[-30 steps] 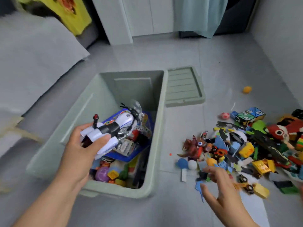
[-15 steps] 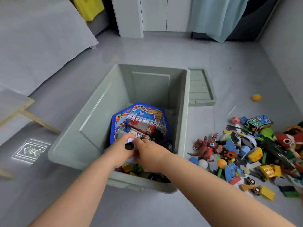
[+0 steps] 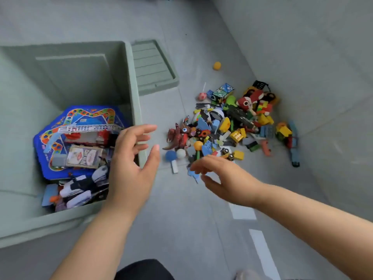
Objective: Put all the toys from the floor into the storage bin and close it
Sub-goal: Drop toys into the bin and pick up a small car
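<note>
Toys point(image 3: 232, 126) lie in one loose pile on the floor point(image 3: 181, 229), to the right of one green storage bin point(image 3: 132, 77); they are too tangled for a full count.

Nearest are two bare hands. The left hand point(image 3: 131, 168) has its fingers spread wide, holds nothing, and is above the bin's right rim. The right hand point(image 3: 224, 178) has its fingers loosely extended, with nothing in them, over the pile's near edge just above one flat blue piece point(image 3: 194, 175). Whether it touches the piece cannot be told.

Inside the bin, one white toy motorcycle point(image 3: 80, 188) lies at the near end. Beyond it, one card box point(image 3: 84, 156) and one red fire truck point(image 3: 86, 136) lie on one blue game board point(image 3: 66, 120).

At the pile's near left edge, one blue ball point(image 3: 171, 155) and one white ball point(image 3: 181, 153) sit side by side, with one red dinosaur point(image 3: 177, 136) just behind them.

Farther off, one lid point(image 3: 153, 67) lies flat on the floor beside the bin. One orange ball point(image 3: 217, 65) sits alone, well apart from the pile.
</note>
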